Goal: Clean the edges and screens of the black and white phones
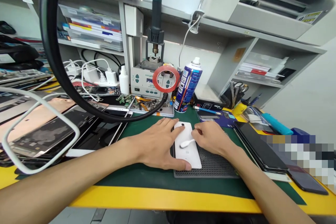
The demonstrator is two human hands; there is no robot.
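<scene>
A white phone (187,150) lies back-up on a dark grid mat (212,164) on the green work mat. My left hand (157,143) lies over the phone's left edge, fingers at its top corner and thumb along its lower end, holding it steady. My right hand (210,136) pinches a white cotton swab (186,143), whose tip rests on the phone's back near the middle.
A blue spray can (187,85), a red tape roll (166,78) and a parts tray (152,106) stand behind the phone. Stacked phones and screens (47,129) fill the left. More dark phones (262,150) lie to the right. A black hose (52,42) arcs overhead.
</scene>
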